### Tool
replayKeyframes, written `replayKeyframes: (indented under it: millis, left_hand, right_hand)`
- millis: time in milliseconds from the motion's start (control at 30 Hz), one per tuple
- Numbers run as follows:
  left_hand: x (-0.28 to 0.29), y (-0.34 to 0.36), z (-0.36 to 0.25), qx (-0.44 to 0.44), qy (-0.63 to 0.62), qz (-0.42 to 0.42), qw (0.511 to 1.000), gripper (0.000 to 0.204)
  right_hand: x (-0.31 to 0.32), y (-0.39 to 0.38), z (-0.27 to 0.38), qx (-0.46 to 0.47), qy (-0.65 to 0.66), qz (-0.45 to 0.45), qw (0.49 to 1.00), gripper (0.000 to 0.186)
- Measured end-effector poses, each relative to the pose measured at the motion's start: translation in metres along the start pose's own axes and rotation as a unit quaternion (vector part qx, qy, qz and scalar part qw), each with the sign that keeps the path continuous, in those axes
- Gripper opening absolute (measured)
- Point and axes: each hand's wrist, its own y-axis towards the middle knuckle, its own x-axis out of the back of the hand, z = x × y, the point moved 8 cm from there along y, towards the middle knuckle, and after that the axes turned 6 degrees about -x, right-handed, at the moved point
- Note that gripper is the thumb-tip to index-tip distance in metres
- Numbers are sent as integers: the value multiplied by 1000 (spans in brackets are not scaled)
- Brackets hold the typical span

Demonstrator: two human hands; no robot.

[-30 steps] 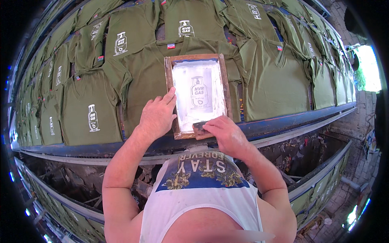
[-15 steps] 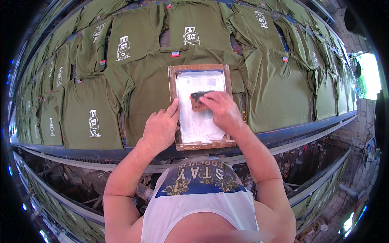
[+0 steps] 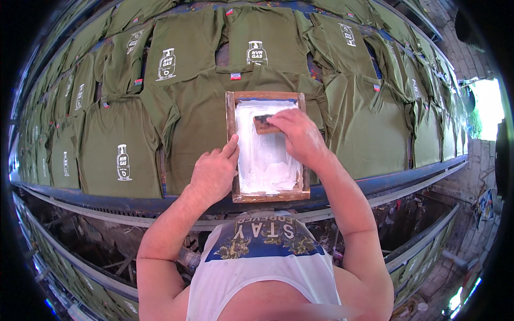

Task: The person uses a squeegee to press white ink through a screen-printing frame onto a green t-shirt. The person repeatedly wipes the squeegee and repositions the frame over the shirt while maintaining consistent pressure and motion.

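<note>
A wooden screen-printing frame (image 3: 230,112) lies on an olive green V-neck T-shirt (image 3: 198,112) in front of me. White ink (image 3: 251,179) is smeared over its mesh, thickest along the sides and near end; a faint cylinder-shaped design shows mid-mesh. My right hand (image 3: 300,134) grips a short squeegee (image 3: 263,124) with a wooden body and dark upper edge, tilted on the far half of the mesh. At the frame's left side my left hand (image 3: 214,174) holds the rail, index finger stretched along the wood, other fingers partly hidden.
More olive T-shirts (image 3: 369,128) cover the long blue-edged table (image 3: 353,184), several bearing a white gas-cylinder print (image 3: 123,163). A metal rail (image 3: 128,218) runs along the table's near side. Behind me, on both sides, stand further shirt-covered tables (image 3: 428,262); paving (image 3: 484,160) lies at the right.
My right hand has pushed the squeegee toward the far end of the mesh, baring more of the faint design. My left hand stays at the frame's left rail. The view has shifted slightly.
</note>
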Motion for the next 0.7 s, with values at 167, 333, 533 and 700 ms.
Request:
replayKeyframes:
  millis: [167,333,533,700]
  left_hand:
    - [3,0,-1,6,5,2,1000,70]
    - [2,-1,-1,6,3,-6,1000,71]
    - [0,-5,4,-2,-40,-50,998,70]
    - [58,-11,2,-57,-125,-263,955,55]
  right_hand:
    - [-6,8,-11,-17,-15,23,999,41]
    - [-8,-41,20,2,8,48,999,41]
    - [-13,-111,68,4,23,50,998,43]
    - [-22,-139,83,-12,19,79,997,48]
